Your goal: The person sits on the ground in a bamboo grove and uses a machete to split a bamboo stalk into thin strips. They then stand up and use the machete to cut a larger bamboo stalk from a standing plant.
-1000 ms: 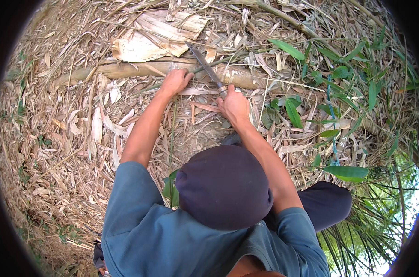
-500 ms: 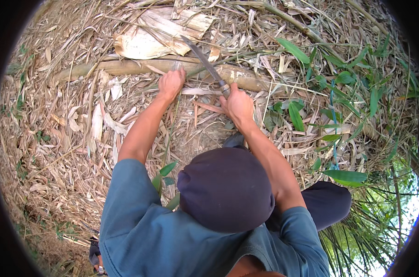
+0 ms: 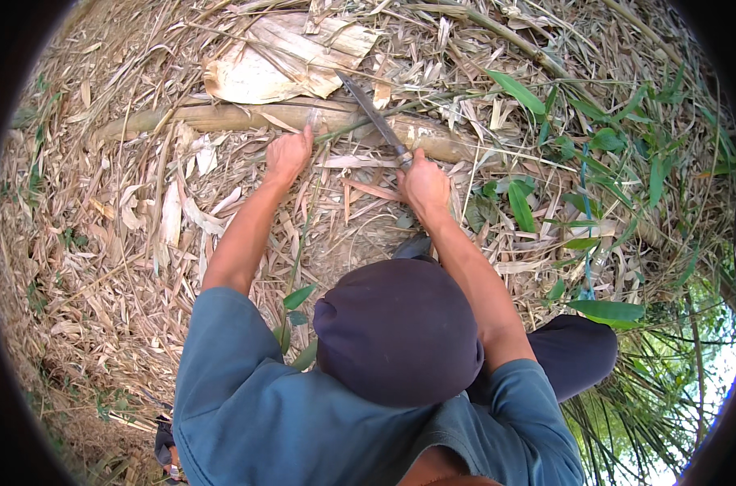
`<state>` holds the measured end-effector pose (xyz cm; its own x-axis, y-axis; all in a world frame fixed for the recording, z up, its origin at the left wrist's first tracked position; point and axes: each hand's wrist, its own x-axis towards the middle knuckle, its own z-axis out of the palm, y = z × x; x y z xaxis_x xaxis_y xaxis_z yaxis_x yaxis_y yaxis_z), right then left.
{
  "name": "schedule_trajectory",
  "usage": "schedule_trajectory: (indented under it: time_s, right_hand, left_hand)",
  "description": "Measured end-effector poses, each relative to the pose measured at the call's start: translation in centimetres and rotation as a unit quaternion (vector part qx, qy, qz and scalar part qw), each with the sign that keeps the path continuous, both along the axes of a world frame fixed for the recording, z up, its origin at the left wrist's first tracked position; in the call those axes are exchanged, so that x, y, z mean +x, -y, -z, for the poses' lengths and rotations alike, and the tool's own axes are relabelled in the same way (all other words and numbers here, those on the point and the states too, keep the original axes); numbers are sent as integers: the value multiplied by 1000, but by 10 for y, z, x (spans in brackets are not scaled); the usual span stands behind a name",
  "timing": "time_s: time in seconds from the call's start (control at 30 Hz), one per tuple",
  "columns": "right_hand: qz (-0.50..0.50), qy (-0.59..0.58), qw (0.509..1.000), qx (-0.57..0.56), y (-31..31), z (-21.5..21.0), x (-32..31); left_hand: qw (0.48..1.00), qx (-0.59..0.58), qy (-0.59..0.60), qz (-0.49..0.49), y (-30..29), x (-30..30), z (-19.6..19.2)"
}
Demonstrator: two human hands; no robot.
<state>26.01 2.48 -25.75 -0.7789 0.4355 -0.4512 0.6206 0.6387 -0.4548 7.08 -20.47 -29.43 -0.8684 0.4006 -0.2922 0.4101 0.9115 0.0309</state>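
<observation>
A thin green stem (image 3: 345, 129) is laid over the brown log (image 3: 222, 118), its long axis slanting from near left to far right. Its near-left stretch is pinched in the curled grip of the left hand (image 3: 289, 154), the nearer one. To the right, it is crossed by a long knife (image 3: 373, 111), pointed far left and clasped in the right hand (image 3: 426, 185); contact cannot be told.

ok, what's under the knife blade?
Under the knife blade: a thin green stem, seen on both sides, and the thick tan pole. The part directly beneath is covered; contact can't be told.
</observation>
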Motion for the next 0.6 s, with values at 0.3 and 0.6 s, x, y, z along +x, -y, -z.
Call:
schedule_trajectory:
  time_s: [0.3, 0.6]
  right_hand:
    - [2, -13, 1000, -23, 3, -18, -2]
    - [-30, 22, 999, -14, 5, -34, -8]
  left_hand:
    - [1000, 21, -3, -18, -3, 2, 10]
    - [999, 26, -2, -28, -6, 9, 6]
